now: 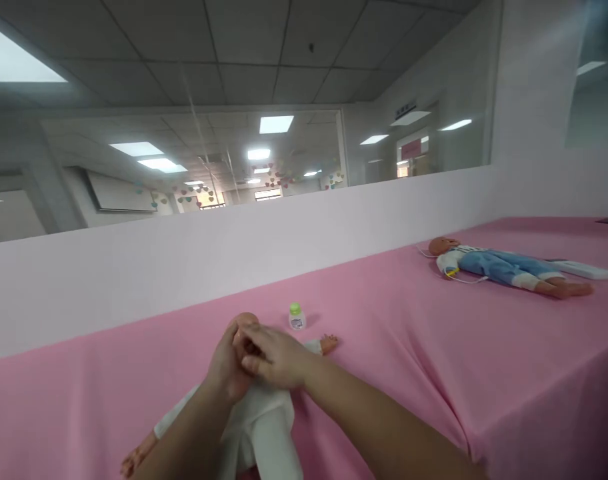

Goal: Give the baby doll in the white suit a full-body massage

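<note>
A baby doll (271, 433) in white clothes lies on its back on the pink cloth, head away from me and arms spread out. My left hand (230, 363) is cupped along the left side of the doll's head, its fingers mostly hidden. From the right, my right hand (279, 357) reaches over the face with bent fingers and the thumb turned inward. Both hands are closed around the head, close together, and cover most of the face. Just beyond my right hand stands a small clear bottle (297, 321) with a green cap.
Pink cloth (374, 320) covers the table, with folds toward its right front edge. A second doll (504, 263) in blue trousers lies at the far right, with a thin cord and a white flat object (587, 269) beside it. A white wall (234, 233) with windows runs along the back.
</note>
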Motion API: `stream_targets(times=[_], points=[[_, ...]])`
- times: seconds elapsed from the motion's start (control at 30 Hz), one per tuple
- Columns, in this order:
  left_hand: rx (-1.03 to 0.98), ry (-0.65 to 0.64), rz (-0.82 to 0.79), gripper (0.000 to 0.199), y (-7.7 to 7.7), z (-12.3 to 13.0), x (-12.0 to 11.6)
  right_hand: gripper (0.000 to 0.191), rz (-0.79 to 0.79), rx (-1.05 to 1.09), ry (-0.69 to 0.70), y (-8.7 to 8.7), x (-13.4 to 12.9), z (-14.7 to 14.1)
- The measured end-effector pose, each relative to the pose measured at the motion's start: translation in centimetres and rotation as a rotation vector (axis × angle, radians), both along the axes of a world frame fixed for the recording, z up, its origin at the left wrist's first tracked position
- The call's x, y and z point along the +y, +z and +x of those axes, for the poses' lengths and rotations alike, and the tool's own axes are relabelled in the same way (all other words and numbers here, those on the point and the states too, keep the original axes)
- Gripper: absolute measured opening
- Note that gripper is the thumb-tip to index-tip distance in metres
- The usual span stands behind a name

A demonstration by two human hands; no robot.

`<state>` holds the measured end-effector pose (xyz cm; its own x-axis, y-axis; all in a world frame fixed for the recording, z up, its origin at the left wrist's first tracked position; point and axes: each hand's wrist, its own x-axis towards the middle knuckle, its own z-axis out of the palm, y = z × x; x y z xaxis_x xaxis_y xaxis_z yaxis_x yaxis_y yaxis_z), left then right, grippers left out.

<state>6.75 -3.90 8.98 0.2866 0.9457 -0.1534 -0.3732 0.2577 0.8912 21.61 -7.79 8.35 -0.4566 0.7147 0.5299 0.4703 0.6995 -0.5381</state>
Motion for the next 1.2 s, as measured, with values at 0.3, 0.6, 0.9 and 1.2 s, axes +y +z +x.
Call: stream_targets(times=[0.3, 0.6, 0.9, 1.2], points=[[-0.480, 0.022, -0.111, 0.078, -4.9, -5.0, -1.0, 0.118, -0.106, -0.256, 0.208, -2.6, -2.8, -6.2], [-0.462, -0.041, -0.070, 0.077, -4.5, -5.7, -0.6, 0.095, -0.170, -0.395, -0.110, -3.3, -0.3, -3.4], [-0.517, 0.028, -0.055, 0.084, -4.5, -6.7, -0.4, 0.098, -0.117, -0.356, 0.238, -2.4, -4.0, -4.5], [-0.544, -0.236, -0.026, 0.087, -4.3, -4.4, -2.6, 0.100, -0.084, -0.414, -0.025, -2.8, -2.4, -3.8]])
